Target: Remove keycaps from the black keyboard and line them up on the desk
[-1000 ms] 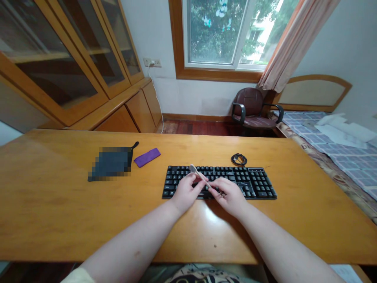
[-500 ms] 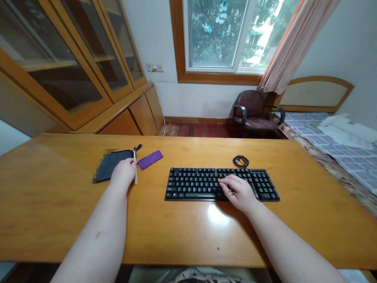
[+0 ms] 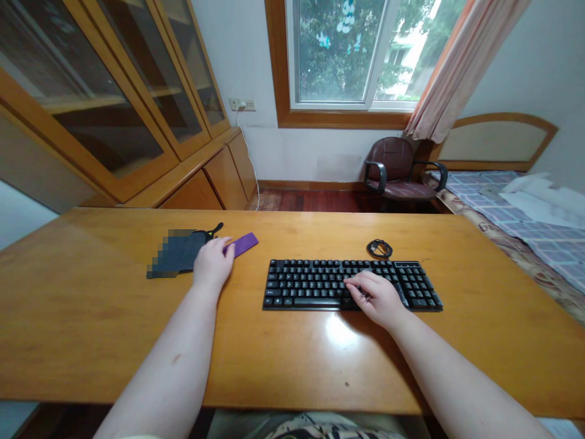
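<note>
- Keyboard (image 3: 301, 285), black and full-length, lies on the worktop (image 3: 274, 360) right of its middle, its long sides running roughly along the near and far edges, with bare wood on every side.
- Right hand (image 3: 375, 299) rests over the right-of-middle keys, the arm coming in from the near right corner of the worktop; its fingers are bent, the thumb drawn in close to the forefinger. Whether something small sits between them I cannot tell.
- Left hand (image 3: 212, 262) reaches across the left half of the worktop towards the far edge, back of the hand up, thumb and fingers a little apart over the near end of the purple cloth piece (image 3: 245, 244). The fingertips are partly hidden, so I cannot tell whether they have hold of it.
- Purple cloth piece lies slantwise, its uncovered end pointing to the far right corner of the worktop.
- Dark pouch (image 3: 178, 253), its surface mostly pixelated, lies by the left hand on the side of the worktop's left edge; its loop (image 3: 217, 228) points to the far edge.
- Coiled black cable (image 3: 379, 256) lies just beyond the keyboard, between it and the worktop's far edge.
</note>
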`<state>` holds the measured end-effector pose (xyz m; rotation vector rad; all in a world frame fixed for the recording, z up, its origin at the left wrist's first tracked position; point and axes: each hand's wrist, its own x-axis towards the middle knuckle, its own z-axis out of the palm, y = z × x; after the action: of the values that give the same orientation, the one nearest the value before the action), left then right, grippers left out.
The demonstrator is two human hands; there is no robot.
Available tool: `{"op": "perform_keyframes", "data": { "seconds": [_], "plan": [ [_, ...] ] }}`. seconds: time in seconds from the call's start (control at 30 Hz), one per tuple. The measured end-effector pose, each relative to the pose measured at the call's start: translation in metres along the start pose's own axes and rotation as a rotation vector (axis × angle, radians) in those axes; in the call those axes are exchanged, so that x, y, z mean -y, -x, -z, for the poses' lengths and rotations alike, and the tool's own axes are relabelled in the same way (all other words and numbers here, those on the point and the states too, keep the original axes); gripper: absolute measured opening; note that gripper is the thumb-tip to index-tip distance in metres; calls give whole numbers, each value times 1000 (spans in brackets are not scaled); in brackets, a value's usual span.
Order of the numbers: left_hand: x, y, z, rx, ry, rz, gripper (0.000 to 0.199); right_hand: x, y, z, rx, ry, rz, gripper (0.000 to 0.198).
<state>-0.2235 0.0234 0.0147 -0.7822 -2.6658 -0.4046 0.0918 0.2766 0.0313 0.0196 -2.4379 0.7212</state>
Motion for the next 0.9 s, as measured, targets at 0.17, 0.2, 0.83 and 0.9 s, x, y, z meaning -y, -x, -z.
{"op": "perform_keyframes", "data": {
  "seconds": [0.17,0.2,0.83,0.9],
  "plan": [
    [-26,3,-15,227,-80,-159,61,-1,1,-2,10,-1,-3,14],
    [-26,3,-18,259,-86,-153,61,-1,1,-2,8,-2,-6,13],
    [54,-8,5,214,-79,541,77,-2,0,2,18,0,-10,13],
    [56,-8,-2,291,-71,535,81,-1,0,2,19,-2,-12,14]
  ]
}}
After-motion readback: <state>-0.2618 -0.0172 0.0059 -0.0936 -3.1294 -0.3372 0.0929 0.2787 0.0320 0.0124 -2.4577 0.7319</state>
